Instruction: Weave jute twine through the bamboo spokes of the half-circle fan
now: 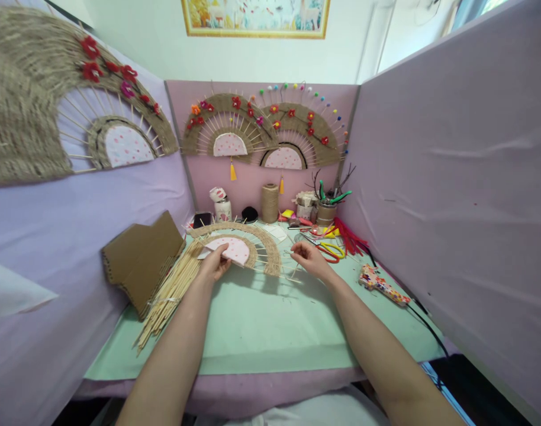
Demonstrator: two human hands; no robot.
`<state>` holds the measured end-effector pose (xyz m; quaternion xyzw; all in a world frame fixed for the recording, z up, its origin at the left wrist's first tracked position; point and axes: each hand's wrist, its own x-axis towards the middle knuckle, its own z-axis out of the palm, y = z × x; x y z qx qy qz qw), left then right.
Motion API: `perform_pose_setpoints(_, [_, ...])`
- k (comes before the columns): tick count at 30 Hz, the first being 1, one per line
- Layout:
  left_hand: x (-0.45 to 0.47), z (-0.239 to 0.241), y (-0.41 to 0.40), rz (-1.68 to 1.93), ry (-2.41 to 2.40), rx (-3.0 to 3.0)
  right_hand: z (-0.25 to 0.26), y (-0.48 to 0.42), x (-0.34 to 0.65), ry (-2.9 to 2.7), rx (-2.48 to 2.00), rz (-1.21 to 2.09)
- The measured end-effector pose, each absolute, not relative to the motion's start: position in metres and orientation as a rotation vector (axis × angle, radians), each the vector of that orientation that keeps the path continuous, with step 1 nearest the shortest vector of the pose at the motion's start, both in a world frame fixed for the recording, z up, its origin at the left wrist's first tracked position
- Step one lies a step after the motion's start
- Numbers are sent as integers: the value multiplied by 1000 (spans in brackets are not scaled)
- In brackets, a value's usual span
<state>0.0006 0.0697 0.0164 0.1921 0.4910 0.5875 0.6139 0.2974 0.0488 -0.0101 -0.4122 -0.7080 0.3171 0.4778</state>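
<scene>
My left hand [216, 264] grips the pink dotted centre of a half-round twine fan [268, 251], its thumb on top and fingers underneath. Thin sticks radiate from that centre through woven bands of brown twine. At the fan's right end, my right hand [306, 258] is closed with its fingertips pinched together. Whatever lies in that pinch, perhaps a strand of twine, is too small to make out. Red and yellow scissors [330, 251] lie just beyond the right hand. Left of the fan, a bundle of thin wooden sticks [170, 296] reaches under its edge.
Brown cardboard [139, 260] leans at the left. A twine spool [269, 203] and a can with green-handled pliers [327, 212] stand at the back. A patterned glue gun [383, 285] with a cable lies right. Finished fans [230, 121] hang on the partition.
</scene>
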Motion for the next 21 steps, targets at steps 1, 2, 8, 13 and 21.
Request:
perform_pose_setpoints(1, [1,16,69,1344,1128,443,-10,48,296,-1744,-1013,767])
perform_pose_setpoints(2, [1,16,69,1334,1124,441,-9,46,295,-1758,-1020,762])
perform_pose_setpoints(8, [-1,16,70,1285,1059,397,-5,43,293,-1763,-1026,717])
perform_pose_setpoints(13, [-4,17,72,1267,1003,333,-4,45,295,-1635,-993,574])
perform_pose_setpoints(21, [-8,20,73,1289,877,232,0,44,292,-1551,-940,610])
